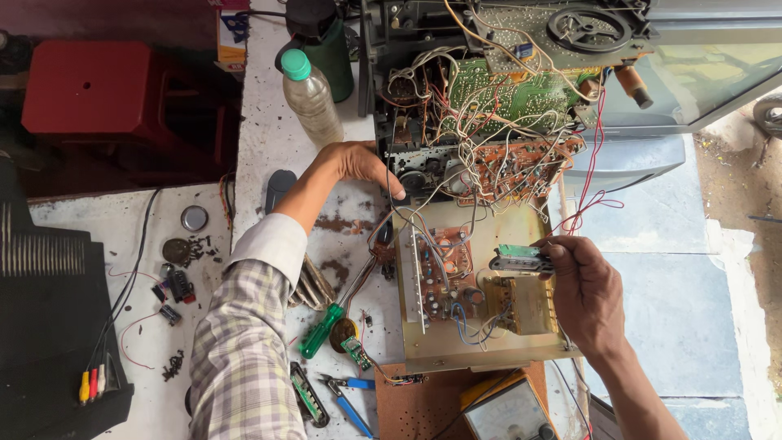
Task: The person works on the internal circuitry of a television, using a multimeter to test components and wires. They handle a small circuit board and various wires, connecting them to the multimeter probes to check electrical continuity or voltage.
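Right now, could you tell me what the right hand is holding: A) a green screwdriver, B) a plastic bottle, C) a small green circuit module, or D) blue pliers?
C: the right hand pinches a small green module over the open chassis, while the screwdriver, bottle and pliers lie untouched on the bench.

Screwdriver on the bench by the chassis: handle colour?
Translucent green, seen in the head view: the screwdriver lies on the bench left of the open chassis.
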